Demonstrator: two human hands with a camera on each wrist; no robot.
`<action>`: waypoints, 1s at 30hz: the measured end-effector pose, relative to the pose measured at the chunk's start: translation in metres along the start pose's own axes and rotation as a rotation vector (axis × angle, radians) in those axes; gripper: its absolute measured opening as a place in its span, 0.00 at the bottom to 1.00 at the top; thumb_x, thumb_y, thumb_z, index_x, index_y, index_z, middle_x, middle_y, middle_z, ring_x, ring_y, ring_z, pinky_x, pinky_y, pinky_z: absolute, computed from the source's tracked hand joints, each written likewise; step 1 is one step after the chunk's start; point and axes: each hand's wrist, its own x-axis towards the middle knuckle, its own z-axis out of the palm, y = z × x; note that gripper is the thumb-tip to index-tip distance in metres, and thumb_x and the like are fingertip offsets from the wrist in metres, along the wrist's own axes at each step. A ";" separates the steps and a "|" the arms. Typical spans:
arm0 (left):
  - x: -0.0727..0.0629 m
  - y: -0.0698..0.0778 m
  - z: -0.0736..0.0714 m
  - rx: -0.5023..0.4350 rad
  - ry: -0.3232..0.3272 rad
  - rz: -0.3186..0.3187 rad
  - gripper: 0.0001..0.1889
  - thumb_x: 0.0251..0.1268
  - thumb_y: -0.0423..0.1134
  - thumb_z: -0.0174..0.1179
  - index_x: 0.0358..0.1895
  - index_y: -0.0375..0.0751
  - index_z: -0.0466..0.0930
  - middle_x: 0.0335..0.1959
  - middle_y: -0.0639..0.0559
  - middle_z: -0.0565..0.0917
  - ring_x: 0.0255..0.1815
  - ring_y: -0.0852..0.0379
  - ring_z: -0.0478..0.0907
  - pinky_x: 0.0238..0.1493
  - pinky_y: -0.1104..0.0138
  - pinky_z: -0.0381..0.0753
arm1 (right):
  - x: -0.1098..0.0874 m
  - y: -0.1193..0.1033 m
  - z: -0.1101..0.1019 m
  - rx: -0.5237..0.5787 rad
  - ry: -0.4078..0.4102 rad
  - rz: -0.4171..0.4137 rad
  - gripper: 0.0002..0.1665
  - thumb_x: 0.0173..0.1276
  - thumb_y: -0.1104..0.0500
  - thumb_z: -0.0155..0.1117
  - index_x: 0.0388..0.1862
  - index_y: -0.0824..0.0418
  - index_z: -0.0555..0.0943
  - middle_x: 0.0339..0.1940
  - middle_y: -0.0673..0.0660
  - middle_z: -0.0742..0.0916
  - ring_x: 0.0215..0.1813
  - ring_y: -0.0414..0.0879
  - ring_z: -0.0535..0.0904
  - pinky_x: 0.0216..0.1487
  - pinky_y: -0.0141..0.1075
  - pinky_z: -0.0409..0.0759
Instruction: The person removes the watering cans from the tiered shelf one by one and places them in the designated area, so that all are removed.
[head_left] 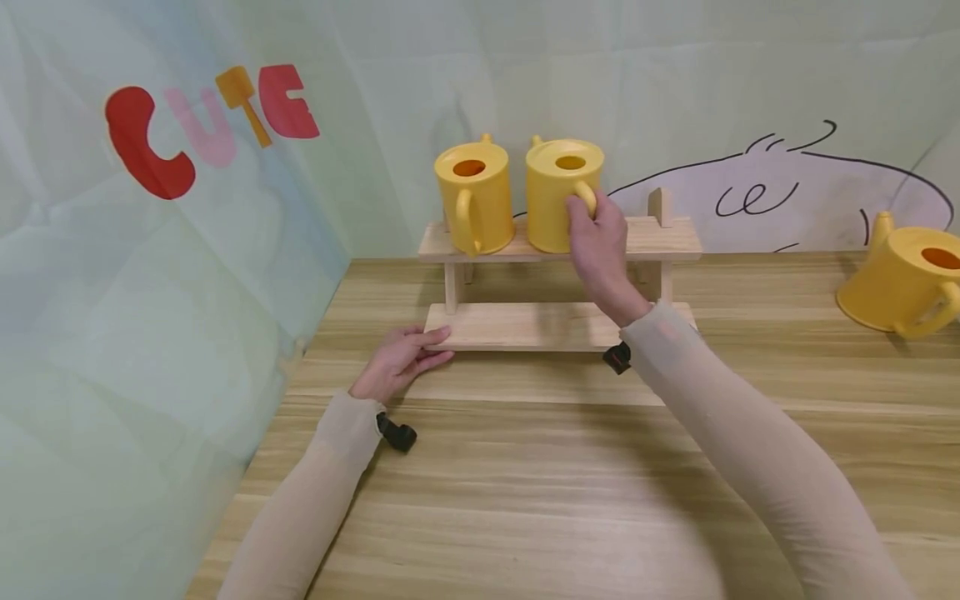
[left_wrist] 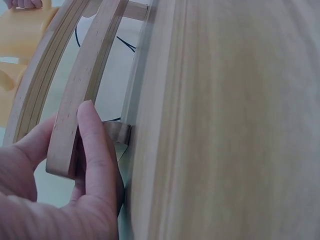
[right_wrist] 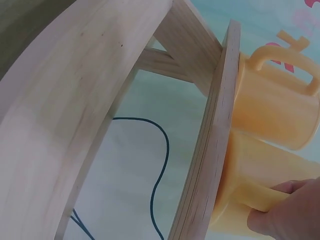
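Observation:
A two-tier wooden stand (head_left: 525,327) bears two yellow watering cans on its upper shelf. My left hand (head_left: 397,360) grips the left end of the lower shelf, thumb on one face and fingers on the other; the left wrist view shows this shelf end (left_wrist: 70,130) between them. By its handle, my right hand (head_left: 602,254) holds the right-hand watering can (head_left: 547,204), which stands on the upper shelf. The other watering can (head_left: 491,212) is just left of it, with its handle toward me; in the right wrist view that can (right_wrist: 280,105) is above the held one.
A third yellow watering can (head_left: 888,287) stands on the wooden table (head_left: 495,483) at the far right. Behind the stand hangs a pale printed backdrop (head_left: 637,83), which also runs along the table's left side. A small upright peg (head_left: 660,207) rises from the upper shelf's right end.

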 end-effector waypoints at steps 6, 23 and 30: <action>0.000 0.000 0.000 -0.005 -0.001 -0.009 0.36 0.84 0.32 0.60 0.85 0.25 0.53 0.60 0.43 0.80 0.44 0.64 0.90 0.55 0.74 0.94 | 0.001 0.004 -0.003 0.003 0.004 -0.011 0.14 0.85 0.54 0.51 0.35 0.55 0.74 0.31 0.48 0.76 0.36 0.42 0.76 0.35 0.31 0.75; 0.002 0.000 0.001 0.004 0.007 -0.011 0.34 0.84 0.32 0.59 0.84 0.25 0.57 0.64 0.40 0.79 0.44 0.63 0.90 0.55 0.74 0.94 | -0.002 0.004 -0.027 -0.025 0.061 -0.085 0.12 0.83 0.55 0.51 0.35 0.53 0.74 0.33 0.50 0.77 0.38 0.46 0.78 0.34 0.31 0.76; 0.000 0.002 0.001 -0.003 0.000 -0.011 0.34 0.84 0.32 0.59 0.84 0.25 0.56 0.62 0.42 0.80 0.45 0.64 0.90 0.55 0.74 0.94 | -0.003 -0.002 -0.046 -0.058 0.087 -0.091 0.14 0.84 0.54 0.50 0.33 0.53 0.72 0.31 0.49 0.74 0.37 0.44 0.75 0.34 0.31 0.73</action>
